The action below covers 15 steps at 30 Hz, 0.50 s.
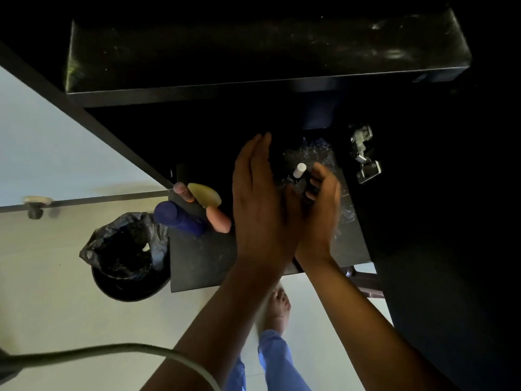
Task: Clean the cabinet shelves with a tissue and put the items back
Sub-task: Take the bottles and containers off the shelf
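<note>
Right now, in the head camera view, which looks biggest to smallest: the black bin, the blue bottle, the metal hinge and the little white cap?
1. Black bin, by far the largest.
2. Blue bottle.
3. Metal hinge, close to the bottle in apparent size, and it sits deeper in the cabinet, so this ranking is unsure.
4. White cap, smallest.

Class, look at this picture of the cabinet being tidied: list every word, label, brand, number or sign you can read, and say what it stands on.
No readable text anywhere.
Small bottle with a white cap, between the left hand and right hand: any label is dark and blurred.
Blue bottle lying on the lower shelf: no print shows.
</note>
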Available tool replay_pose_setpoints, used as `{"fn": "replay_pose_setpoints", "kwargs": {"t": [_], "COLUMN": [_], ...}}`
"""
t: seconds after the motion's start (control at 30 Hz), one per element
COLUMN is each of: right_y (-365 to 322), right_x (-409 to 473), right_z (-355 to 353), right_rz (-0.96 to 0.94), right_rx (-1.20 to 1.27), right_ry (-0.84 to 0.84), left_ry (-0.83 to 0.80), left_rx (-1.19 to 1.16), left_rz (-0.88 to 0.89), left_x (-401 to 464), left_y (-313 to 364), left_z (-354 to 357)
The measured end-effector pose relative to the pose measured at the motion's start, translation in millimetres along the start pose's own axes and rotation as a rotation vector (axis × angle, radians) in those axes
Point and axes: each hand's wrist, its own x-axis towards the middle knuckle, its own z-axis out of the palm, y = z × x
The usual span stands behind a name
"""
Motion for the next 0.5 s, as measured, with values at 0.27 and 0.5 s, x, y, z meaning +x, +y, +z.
{"fn": "replay_pose_setpoints", "kwargs": {"t": [0.27, 0.5], "right_y": [20, 34], "right_x": [24, 24], "right_z": [6, 4], "right_rz": [-0.061, -0.121], "right_rx": [-0.142, -0.234], "right_ry": [-0.127, -0.054], "left_ry": [-0.010, 0.055], "left_rx": [-0.038, -0.038], "left_rz": [-0.336, -0.333], "left_x": [20, 21], "left_y": [-36, -50], "left_z": [61, 65]}}
